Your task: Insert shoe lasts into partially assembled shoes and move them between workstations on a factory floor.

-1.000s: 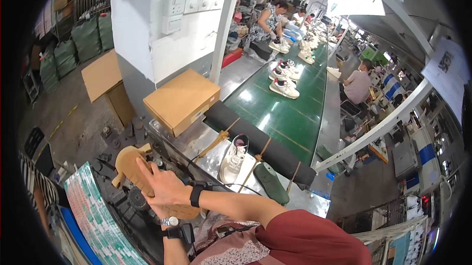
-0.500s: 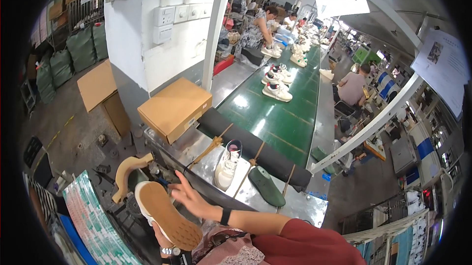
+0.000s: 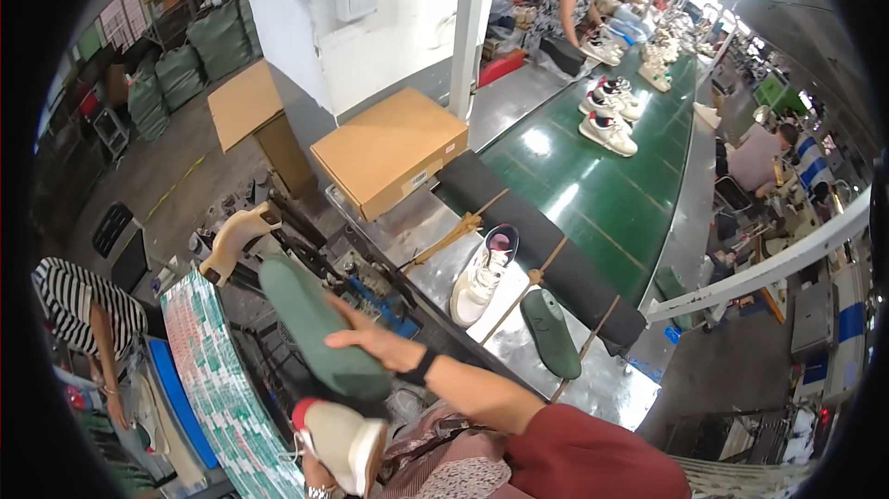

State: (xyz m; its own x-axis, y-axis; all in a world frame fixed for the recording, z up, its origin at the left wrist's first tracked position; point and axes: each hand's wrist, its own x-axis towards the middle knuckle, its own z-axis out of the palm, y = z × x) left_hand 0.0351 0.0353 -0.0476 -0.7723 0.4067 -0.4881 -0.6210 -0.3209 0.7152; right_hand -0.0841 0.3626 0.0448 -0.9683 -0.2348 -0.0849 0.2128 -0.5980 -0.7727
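My right hand (image 3: 378,343) grips a dark green shoe last (image 3: 317,328), its fingers over one side and thumb across the near face. Just below, my left hand (image 3: 318,475), partly hidden at the lower edge, holds a beige sneaker (image 3: 338,443) with a white sole, red lining at the collar and loose laces. The last and the sneaker are apart. To the right, a laced white sneaker (image 3: 482,279) rests on the metal conveyor end (image 3: 433,258). Beside it lies a second green shoe last (image 3: 550,332).
A green conveyor belt (image 3: 593,189) carries several sneakers away from me. On its metal edge sits a brown cardboard box (image 3: 394,149). A curved tan machine part (image 3: 239,238) stands ahead left, near a stack of printed sheets (image 3: 215,360). A person in stripes (image 3: 88,300) is at far left.
My right hand, earlier open with nothing in it, now holds the green last. The left hand's sneaker has dropped lower and turned from sole-up. The view has shifted left.
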